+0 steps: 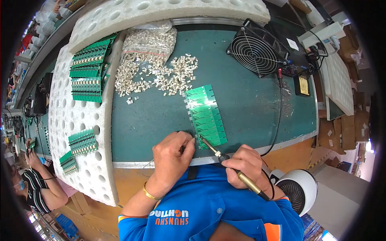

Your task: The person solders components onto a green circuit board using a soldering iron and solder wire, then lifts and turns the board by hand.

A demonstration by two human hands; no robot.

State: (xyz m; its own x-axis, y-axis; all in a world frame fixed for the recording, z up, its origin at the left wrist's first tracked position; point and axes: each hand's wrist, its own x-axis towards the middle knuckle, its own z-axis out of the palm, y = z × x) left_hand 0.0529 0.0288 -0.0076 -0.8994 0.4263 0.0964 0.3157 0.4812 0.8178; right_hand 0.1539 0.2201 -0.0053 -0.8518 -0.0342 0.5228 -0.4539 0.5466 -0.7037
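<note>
My right hand (245, 166) is wrapped round a soldering iron (248, 182). The iron's tip meets the lower left edge of a green circuit board panel (207, 116), which lies on the bench with small connectors along its left edge. Beside that same edge, my left hand (173, 154) is closed in a pinch on thin solder wire (148, 164), a strand of which trails out below the hand. The fingertips partly hide the wire's working end.
Loose white connectors (177, 76) and a plastic bag (150, 42) of them lie at the back. Left stands a holed foam board (86, 118) with several circuit boards (86, 89). A fan (257, 50) and a sponge holder (302, 85) sit right. A co-worker (42, 180) is far left.
</note>
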